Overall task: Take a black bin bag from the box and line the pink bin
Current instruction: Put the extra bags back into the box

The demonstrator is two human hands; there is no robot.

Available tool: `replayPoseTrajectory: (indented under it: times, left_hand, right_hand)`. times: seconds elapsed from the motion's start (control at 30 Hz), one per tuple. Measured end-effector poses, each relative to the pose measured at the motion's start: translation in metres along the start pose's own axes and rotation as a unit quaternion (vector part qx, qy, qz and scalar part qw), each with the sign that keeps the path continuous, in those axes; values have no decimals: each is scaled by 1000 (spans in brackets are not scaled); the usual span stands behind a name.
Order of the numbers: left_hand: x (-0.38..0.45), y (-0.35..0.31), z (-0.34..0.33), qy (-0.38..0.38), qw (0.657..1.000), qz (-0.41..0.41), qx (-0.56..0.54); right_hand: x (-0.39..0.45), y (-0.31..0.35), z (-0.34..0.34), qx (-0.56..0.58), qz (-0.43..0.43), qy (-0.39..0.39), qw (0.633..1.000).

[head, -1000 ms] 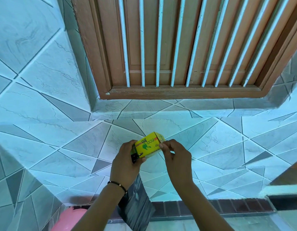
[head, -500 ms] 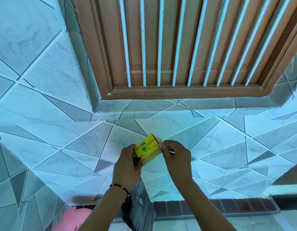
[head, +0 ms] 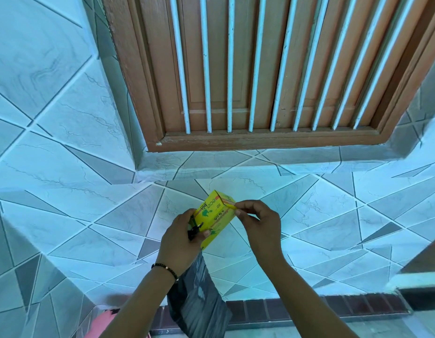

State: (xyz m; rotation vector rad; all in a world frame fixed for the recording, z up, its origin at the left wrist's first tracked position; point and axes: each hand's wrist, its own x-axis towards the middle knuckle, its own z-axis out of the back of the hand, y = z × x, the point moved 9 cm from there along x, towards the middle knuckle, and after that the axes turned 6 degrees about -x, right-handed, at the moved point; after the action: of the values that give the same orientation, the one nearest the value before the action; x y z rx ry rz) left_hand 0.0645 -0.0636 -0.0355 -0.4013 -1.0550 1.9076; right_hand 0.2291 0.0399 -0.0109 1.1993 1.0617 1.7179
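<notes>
I hold a small yellow box [head: 215, 217] of bin bags in front of the tiled wall. My left hand [head: 180, 242] grips the box's left end, and the top of a black bin bag [head: 199, 298] is also in that hand; the bag hangs down below my wrist. My right hand [head: 256, 222] pinches the flap at the box's right end between thumb and fingertips. A corner of the pink bin [head: 100, 324] shows at the bottom left, mostly hidden by my left forearm and the frame edge.
A brown wooden window frame [head: 260, 140] with white bars sits above a tiled ledge [head: 236, 164]. A band of dark brick tiles [head: 309, 311] runs along the wall's foot. A dark wooden edge [head: 423, 259] shows at the right.
The box has tilted, its right end rising and turning toward the wall, while both hands keep their hold. The view has shifted slightly.
</notes>
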Motion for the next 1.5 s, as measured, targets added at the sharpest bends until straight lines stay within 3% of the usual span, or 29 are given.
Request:
replayPoseTrajectory:
  times: [0.47,0.67,0.87,0.97,1.13,1.23,1.3,1.4,1.5]
  left_hand:
    - [2,-15,2,19,996,-5,-86]
    - [1,-10,4,31,994,-4,-101]
    - [2,-24,2,63,994,-35,-77]
    - [4,-27,6,52,996,-37,-57]
    - [6,-12,26,-36,999,8,1]
    - [9,-2,29,-65,995,51,-52]
    - [13,-7,29,-75,995,31,-59]
    - [20,-17,28,-88,995,1,-49]
    - [29,-17,35,-119,993,2,-26]
  right_hand:
    - [0,37,9,-54,153,-34,986]
    - [-3,38,-3,-74,174,26,982]
    - [22,32,-19,-107,99,205,968]
    - [26,27,-26,-110,78,245,960]
    - [38,22,-13,-41,48,151,987]
    - [46,15,-5,2,25,83,996]
    - [48,13,-6,5,29,46,998]
    - [43,27,-6,-69,88,-31,993]
    - [37,47,-17,-128,169,-52,976]
